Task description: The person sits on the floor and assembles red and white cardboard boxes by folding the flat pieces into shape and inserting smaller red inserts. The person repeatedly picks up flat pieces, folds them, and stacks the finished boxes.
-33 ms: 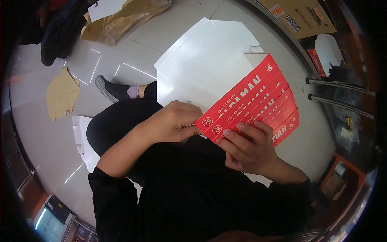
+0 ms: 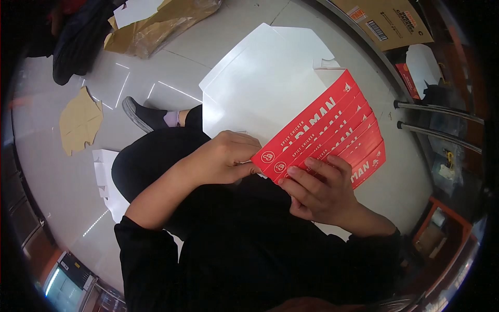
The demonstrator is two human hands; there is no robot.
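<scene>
Several red-and-white card food boxes [image 2: 332, 117] lie nested over my lap, their red printed sides fanned out one below another. The topmost one's white inner face and lid flap [image 2: 260, 73] spread open toward the far side. My left hand [image 2: 228, 156] pinches the stack's near left corner, its thumb against the red edge; its other fingertips are hidden behind the card. Lower down, my right hand [image 2: 322, 190] grips the stack from the right, with its fingers bent over the red sides.
A torn piece of brown cardboard [image 2: 81, 121] lies on the tiled floor at left, and white folded card [image 2: 106, 179] beside my knee. Brown wrapping [image 2: 161, 28] is at the far left near a dark shoe [image 2: 73, 57]. At right stand a carton [image 2: 387, 23] and metal bars [image 2: 442, 108].
</scene>
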